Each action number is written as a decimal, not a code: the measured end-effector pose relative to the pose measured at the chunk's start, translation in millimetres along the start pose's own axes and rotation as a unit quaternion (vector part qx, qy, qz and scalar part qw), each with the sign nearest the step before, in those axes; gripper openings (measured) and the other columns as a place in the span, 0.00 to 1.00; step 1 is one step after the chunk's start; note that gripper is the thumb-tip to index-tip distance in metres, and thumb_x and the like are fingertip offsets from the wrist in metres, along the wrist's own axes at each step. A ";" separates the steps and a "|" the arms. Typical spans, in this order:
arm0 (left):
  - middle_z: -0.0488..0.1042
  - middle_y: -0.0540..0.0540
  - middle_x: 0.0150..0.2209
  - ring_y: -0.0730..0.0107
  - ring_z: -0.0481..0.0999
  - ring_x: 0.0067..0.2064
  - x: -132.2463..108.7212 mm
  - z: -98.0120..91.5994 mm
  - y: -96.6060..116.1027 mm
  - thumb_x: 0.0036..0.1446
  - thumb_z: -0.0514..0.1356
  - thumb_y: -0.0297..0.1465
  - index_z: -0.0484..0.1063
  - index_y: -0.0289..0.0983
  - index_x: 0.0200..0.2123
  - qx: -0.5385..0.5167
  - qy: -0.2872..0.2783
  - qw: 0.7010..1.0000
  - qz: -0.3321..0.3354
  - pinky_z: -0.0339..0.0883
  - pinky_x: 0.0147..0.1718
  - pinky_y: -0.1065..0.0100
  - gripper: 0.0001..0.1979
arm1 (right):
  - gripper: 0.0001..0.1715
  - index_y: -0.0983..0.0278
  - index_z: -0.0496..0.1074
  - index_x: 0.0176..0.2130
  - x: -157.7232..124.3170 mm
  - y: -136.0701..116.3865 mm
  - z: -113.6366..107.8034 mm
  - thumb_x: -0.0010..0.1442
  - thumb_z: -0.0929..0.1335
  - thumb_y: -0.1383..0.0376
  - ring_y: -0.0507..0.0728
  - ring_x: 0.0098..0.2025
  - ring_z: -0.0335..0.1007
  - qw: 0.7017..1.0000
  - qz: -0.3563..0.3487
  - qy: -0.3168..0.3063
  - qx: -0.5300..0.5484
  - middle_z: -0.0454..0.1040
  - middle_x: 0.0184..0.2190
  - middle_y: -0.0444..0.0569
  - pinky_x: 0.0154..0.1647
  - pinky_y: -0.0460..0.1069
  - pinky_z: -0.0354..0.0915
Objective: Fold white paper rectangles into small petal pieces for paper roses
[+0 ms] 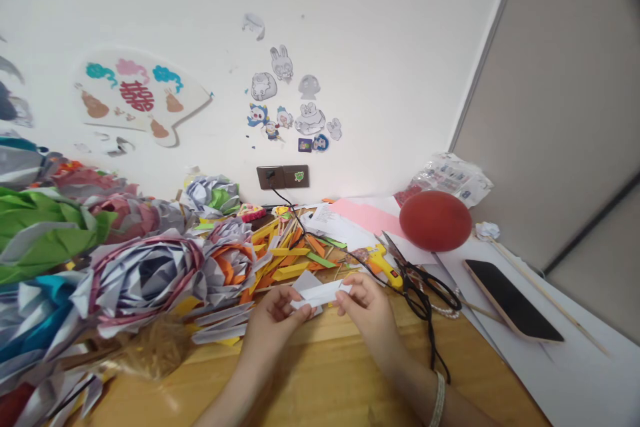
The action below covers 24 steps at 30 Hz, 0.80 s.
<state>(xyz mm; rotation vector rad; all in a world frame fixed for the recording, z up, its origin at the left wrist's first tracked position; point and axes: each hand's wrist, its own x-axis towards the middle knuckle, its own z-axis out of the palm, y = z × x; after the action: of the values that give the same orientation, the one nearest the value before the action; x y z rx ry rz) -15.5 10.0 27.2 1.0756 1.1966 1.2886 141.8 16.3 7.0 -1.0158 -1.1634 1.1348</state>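
A narrow folded strip of white paper (321, 293) is held between both hands just above the wooden table (320, 373). My left hand (277, 315) pinches its left end with thumb and fingers closed. My right hand (364, 305) pinches the right end, and a pale bracelet (439, 399) sits on that wrist. Folded orange, yellow and green paper strips (287, 255) lie in a heap just beyond the hands.
Large folded paper flowers (140, 273) crowd the left side. Black scissors (420, 283) and a yellow glue gun (384, 261) with a black cord lie right of the hands. Further right are a red balloon (435, 220), a dark phone (513, 299), thin wooden sticks (545, 303) and a wall socket (283, 177).
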 end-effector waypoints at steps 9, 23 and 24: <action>0.70 0.53 0.19 0.74 0.69 0.20 -0.7 -1.7 -7.0 0.31 0.69 0.37 0.69 0.34 0.31 0.048 -0.124 0.989 -0.069 0.61 0.23 0.72 0.22 | 0.12 0.63 0.61 0.34 0.2 6.7 -1.6 0.49 0.67 0.65 0.50 0.23 0.63 0.993 -0.001 -0.118 -0.014 0.66 0.21 0.39 0.24 0.45 0.57; 0.73 0.49 0.21 0.74 0.70 0.19 -4.1 -0.3 -7.0 0.35 0.67 0.42 0.69 0.32 0.25 0.092 -0.208 0.967 -0.114 0.64 0.22 0.71 0.20 | 0.15 0.62 0.62 0.38 -1.6 9.3 -1.9 0.47 0.66 0.69 0.51 0.25 0.67 0.980 0.060 -0.190 0.025 0.69 0.24 0.40 0.25 0.44 0.60; 0.73 0.49 0.20 0.74 0.70 0.19 -4.5 -0.3 -6.8 0.36 0.67 0.41 0.69 0.32 0.25 0.097 -0.209 0.967 -0.112 0.64 0.22 0.71 0.19 | 0.15 0.62 0.62 0.38 -1.8 9.1 -1.9 0.47 0.66 0.70 0.50 0.24 0.66 0.980 0.062 -0.188 0.022 0.69 0.23 0.40 0.24 0.44 0.60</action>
<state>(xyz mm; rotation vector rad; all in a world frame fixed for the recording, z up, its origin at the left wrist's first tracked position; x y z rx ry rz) -14.8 5.3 20.6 1.2406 1.0958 0.7336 142.5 16.0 -2.4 -0.8708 -1.3785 1.4911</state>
